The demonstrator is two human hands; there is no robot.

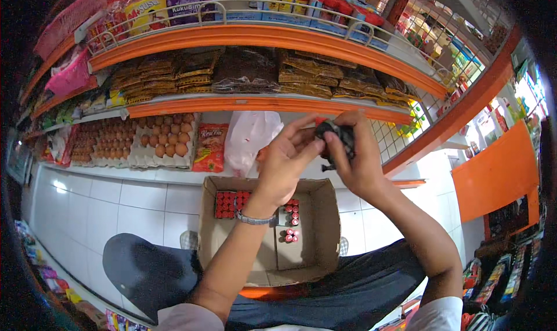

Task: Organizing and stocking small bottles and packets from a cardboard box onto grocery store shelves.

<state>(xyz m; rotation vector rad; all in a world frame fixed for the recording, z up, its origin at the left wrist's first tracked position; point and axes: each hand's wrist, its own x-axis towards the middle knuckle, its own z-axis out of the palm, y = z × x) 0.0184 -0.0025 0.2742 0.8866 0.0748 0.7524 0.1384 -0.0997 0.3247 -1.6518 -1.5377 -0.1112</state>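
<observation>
My right hand (363, 161) grips a crumpled dark cloth (341, 139) in front of the lower shelf. My left hand (285, 157), with a watch (256, 219) on its wrist, meets the cloth with its fingertips. A small red tip (321, 120) shows between the hands; what it belongs to is mostly hidden. Below my forearms an open cardboard box (324, 226) stands between my knees. Inside it, several small red-capped containers (226, 205) are packed at the back left. More red-capped containers (291, 235) stand at the right, partly behind my left hand and wrist.
The bottom shelf holds trays of eggs (167, 135), a red snack packet (210, 147) and a white plastic bag (250, 139). Brown packets (248, 70) lie stacked above, behind an orange shelf edge (261, 106). Red-capped jars (287, 0) stand higher up. An orange panel (496, 172) juts out at right.
</observation>
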